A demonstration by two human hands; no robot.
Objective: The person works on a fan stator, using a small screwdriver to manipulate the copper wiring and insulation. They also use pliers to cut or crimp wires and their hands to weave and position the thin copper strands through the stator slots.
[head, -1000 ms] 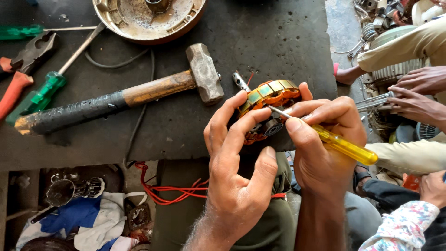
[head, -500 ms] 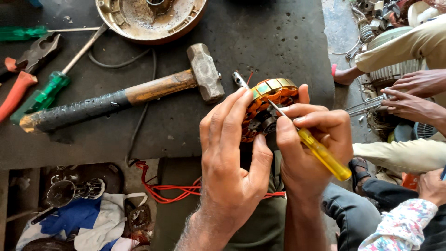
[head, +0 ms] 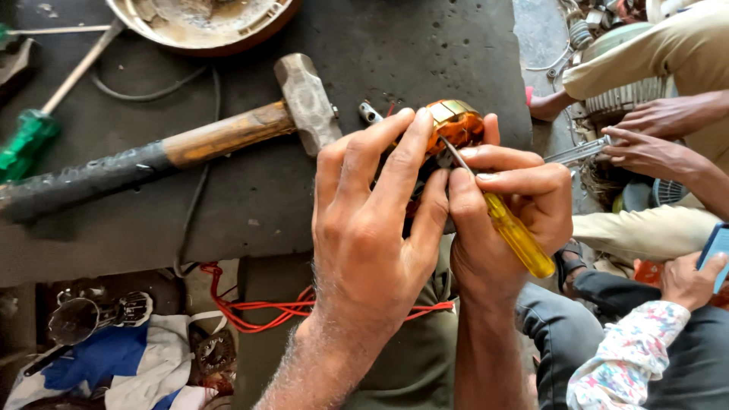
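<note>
My left hand (head: 372,228) wraps over a small orange wound motor stator (head: 454,121) and holds it at the front edge of the dark workbench (head: 250,205). My right hand (head: 516,205) grips a screwdriver with a clear yellow handle (head: 520,235); its thin metal shaft runs up between my fingers into the stator. Most of the stator is hidden under my left fingers.
A hammer with a wooden, tape-wrapped handle (head: 190,144) lies left of my hands. A green-handled screwdriver (head: 30,137) and a round metal housing (head: 197,23) sit further back. Red wire (head: 258,307) hangs below the bench. Other people's hands (head: 645,144) work on metal parts at the right.
The view has drawn closer to my hands. My left hand has closed further over the stator, and the screwdriver handle has tilted down toward the lower right.
</note>
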